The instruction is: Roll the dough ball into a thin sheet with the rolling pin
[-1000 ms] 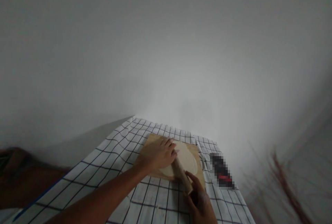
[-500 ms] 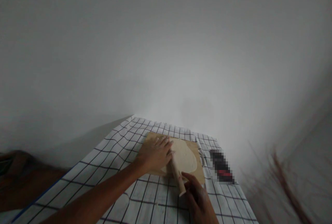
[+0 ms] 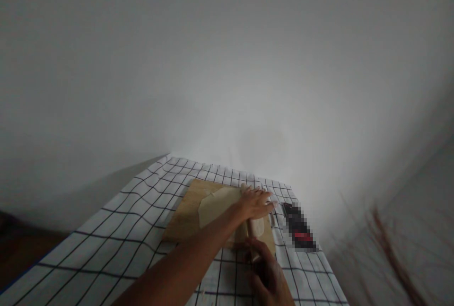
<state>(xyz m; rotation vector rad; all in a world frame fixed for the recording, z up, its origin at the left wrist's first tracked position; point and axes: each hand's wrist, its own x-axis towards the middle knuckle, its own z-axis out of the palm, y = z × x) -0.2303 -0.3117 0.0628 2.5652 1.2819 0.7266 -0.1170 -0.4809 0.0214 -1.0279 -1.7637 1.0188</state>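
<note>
A thin sheet of pale dough [image 3: 217,205] lies on a wooden board [image 3: 182,218]. The rolling pin [image 3: 250,229] rests across the right part of the dough, its length running away from me. Flat on top of the pin's far half is my left hand [image 3: 256,203], palm down with its fingers stretched out and spread. At the near end, my right hand [image 3: 268,270] has its thumb and fingers curled round the pin. My left forearm crosses over part of the dough and board and hides them.
A white cloth with dark grid lines [image 3: 131,225] covers the table. Right of the board lies a dark, pixelated object [image 3: 300,228] with a red patch. A pale wall [image 3: 227,83] stands behind, and brown twigs [image 3: 393,254] rise at lower right.
Both hands have shifted the rolling pin from the left side of the dough to its right side. The left part of the dough now shows, and the view has shifted slightly.
</note>
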